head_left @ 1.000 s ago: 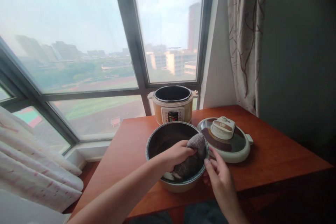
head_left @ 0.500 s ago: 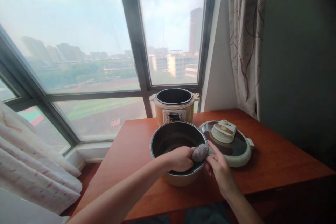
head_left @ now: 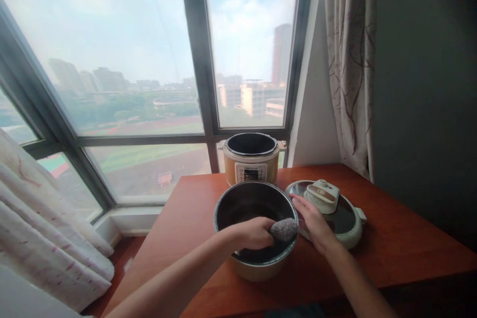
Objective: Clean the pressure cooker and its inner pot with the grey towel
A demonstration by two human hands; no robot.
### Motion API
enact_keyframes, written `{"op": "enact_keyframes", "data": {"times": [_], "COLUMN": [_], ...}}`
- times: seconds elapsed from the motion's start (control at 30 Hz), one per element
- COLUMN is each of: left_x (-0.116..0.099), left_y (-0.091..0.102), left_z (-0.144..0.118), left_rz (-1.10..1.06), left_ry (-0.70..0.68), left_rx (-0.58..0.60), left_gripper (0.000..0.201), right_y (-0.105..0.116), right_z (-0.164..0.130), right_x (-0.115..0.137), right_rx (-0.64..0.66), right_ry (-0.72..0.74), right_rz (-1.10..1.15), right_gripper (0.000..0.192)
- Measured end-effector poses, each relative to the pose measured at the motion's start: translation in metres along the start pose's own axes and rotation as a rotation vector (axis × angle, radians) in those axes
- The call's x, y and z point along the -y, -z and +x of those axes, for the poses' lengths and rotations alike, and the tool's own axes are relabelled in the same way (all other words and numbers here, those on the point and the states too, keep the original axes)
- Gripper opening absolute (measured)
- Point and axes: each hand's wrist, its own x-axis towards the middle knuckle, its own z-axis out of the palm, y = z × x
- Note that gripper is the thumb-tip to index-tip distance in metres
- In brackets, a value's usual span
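Since a second ago our view has tipped upward, so more window shows and the table sits lower in the head view; the grey cloth that was spread down the pot's inner wall is now bunched into a small wad at the rim, and our right hand has slid from the pot's near side up to its right edge.

From the head camera, our left hand (head_left: pixel 254 233) reaches into the pot (head_left: pixel 246 202) and is closed around the cloth (head_left: pixel 283 229), pressing it against the inside of the rim on the right. Our right hand (head_left: pixel 312 221) has its fingers partly spread and laid against the outside of the rim, gripping nothing fully that we can see. The pot stands near the front edge of the table (head_left: pixel 402 243), about midway along it. Just beside it on the right lies the lid (head_left: pixel 348 218), knob up, and behind it, at the back edge under the window, stands the cooker (head_left: pixel 252 165), open.

We judge the pot stiff, smooth and fairly light, likely to slide on the wood, so it is best steadied by its rim. The cloth is soft and takes any grip.
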Motion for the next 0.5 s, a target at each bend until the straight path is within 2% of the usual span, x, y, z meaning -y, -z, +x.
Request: {"op": "enact_keyframes", "data": {"times": [0.13,0.3,0.5], "left_x": [0.001,-0.005,-0.016], "left_y": [-0.014,-0.024,-0.027], "left_z": [0.013,0.028,0.037], "left_rz": [-0.337,-0.571,-0.826], "left_ry": [-0.010,0.055,0.030], "left_rx": [-0.174,-0.275,-0.377], "left_gripper": [0.027,0.019,0.026], "right_y": [0.004,0.000,-0.018], "right_z": [-0.018,-0.045,-0.079], "right_x": [-0.015,-0.036,-0.061], "right_rx": [0.001,-0.135,-0.141], "right_ry": [0.073,0.234,0.211], "right_rz": [0.002,-0.115,-0.112], "right_gripper": [0.057,0.060,0.094]}}
